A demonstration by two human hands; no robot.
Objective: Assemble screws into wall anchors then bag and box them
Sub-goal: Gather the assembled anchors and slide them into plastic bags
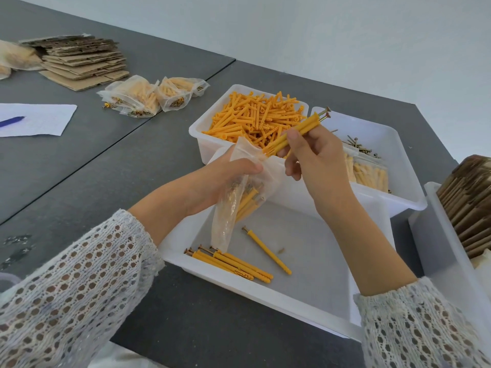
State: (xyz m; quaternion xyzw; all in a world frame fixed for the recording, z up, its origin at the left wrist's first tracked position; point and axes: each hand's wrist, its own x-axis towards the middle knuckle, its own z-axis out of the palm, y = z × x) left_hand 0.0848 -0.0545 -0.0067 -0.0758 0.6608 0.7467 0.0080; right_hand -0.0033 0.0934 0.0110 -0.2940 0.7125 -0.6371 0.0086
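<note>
At the centre of the frame I see my left hand (225,179) gripping the mouth of a clear, thin plastic bag (233,208), thumb and fingers curled round the bunched film. The bag hangs down over the near white plastic tray (265,293), and a few orange anchors with screws already lie inside it. Just right of that, my right hand (316,160) pinches a small bundle of long orange plastic wall anchors with brass screws in them (297,134) between thumb and fingers. The bundle is tilted, screw heads pointing to the upper right, lower tips at the bag's opening.

On the floor of the near tray, low in the frame, lies a cluster of assembled anchors (231,264) side by side, and a single assembled anchor (267,251) sits apart to their right. Behind the hands, a white bin heaped with loose orange anchors (255,118) stands beside a second white bin (382,144) holding loose screws (358,148) and a filled bag.

In the upper left, on the grey table (79,166), sit several filled clear bags (148,98), a stack of flattened brown cardboard (82,62), and a white sheet of paper with a blue pen (34,119). At the right edge, another white bin holds upright brown cardboard pieces (470,203).
</note>
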